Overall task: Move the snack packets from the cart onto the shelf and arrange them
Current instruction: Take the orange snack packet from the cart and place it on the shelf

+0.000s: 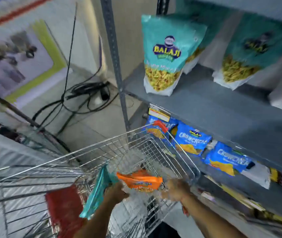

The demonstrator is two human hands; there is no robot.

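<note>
Left hand [118, 190] is gripping a teal packet [96, 191] inside the wire cart [102, 152], fingers closed on it. Orange packet [140, 181] is lying between both hands. Right hand [174, 190] is too blurred; finger state unclear.

Orange packet [139, 182] and teal packet [97, 189] inside cart [102, 148].

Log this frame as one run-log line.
left hand: holds teal packet | right hand: on orange packet, grip unclear | cart | shelf: teal packets standing

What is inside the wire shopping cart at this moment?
An orange snack packet and a teal snack packet show above the wire shopping cart, at the left hand. Blur and the hands hide anything lower.
</note>
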